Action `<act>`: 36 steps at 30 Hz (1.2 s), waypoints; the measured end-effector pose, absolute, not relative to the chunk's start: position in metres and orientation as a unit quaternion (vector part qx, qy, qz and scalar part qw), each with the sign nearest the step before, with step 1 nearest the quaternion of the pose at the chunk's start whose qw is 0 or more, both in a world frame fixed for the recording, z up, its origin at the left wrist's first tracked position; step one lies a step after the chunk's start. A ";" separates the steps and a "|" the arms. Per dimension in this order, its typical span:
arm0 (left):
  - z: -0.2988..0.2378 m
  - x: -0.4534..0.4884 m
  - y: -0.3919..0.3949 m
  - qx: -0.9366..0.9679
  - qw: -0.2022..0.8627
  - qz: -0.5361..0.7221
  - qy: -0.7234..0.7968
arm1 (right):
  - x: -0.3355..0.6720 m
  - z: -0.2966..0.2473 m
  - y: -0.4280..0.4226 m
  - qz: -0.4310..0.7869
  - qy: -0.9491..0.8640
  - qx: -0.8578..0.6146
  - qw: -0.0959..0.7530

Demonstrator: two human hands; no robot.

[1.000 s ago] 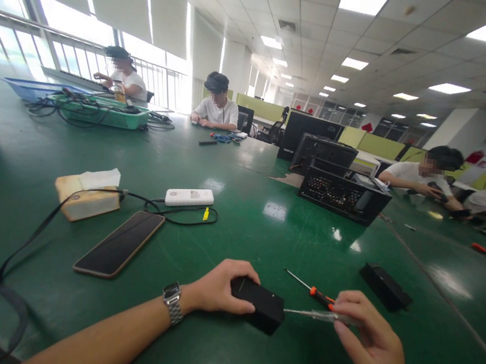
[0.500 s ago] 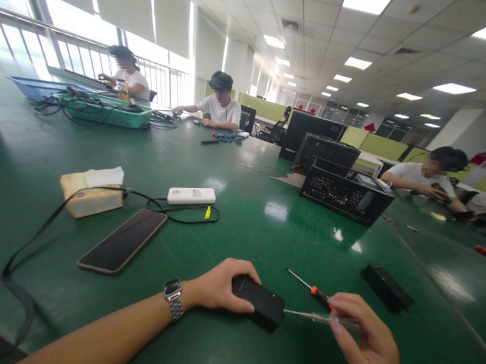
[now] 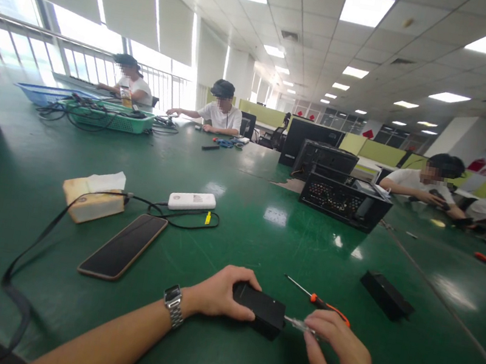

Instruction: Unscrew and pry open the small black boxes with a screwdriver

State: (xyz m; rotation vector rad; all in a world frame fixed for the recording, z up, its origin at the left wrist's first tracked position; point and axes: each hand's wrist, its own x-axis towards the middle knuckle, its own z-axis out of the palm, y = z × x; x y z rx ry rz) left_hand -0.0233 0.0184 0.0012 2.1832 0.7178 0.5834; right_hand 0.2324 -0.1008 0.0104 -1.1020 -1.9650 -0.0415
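Note:
My left hand [image 3: 222,294], with a watch [image 3: 172,305] on its wrist, grips a black rectangular box [image 3: 262,311] on the green table. In my right hand [image 3: 337,357] is a screwdriver with a clear handle [image 3: 301,325], held between thumb and fingers. Its thin shaft points left and meets the box's right end; whether the tip sits in a screw is too small to tell. Just behind my right hand lies an orange and black screwdriver [image 3: 315,298]. Further right rests a second black piece [image 3: 386,296].
To the left are a phone [image 3: 124,246], a tissue pack [image 3: 95,198], a white power bank [image 3: 192,200] and a black cable [image 3: 36,248]. Computer cases [image 3: 344,198] stand at the back right. A green basket [image 3: 136,123] holds cables. Several people sit around the table.
My right hand has moved left along the clear screwdriver, closer to the box, and uncovered the orange screwdriver's handle. My left hand still holds the box. The view has tilted up slightly.

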 end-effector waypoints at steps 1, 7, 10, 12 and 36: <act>0.001 -0.023 0.018 0.854 0.374 0.229 0.281 | 0.234 0.009 -0.100 -0.017 -0.783 -0.449 0.430; 0.001 -0.024 0.019 0.860 0.368 0.227 0.271 | 0.243 0.008 -0.097 0.005 -0.733 -0.530 0.426; 0.001 -0.024 0.019 0.861 0.371 0.228 0.265 | 0.251 0.011 -0.093 0.102 -0.694 -0.606 0.376; 0.002 -0.024 0.019 0.860 0.373 0.230 0.262 | 0.257 0.011 -0.088 0.160 -0.676 -0.639 0.330; 0.005 -0.022 0.017 0.863 0.369 0.217 0.268 | 0.269 -0.009 -0.079 0.483 -0.564 -0.634 0.216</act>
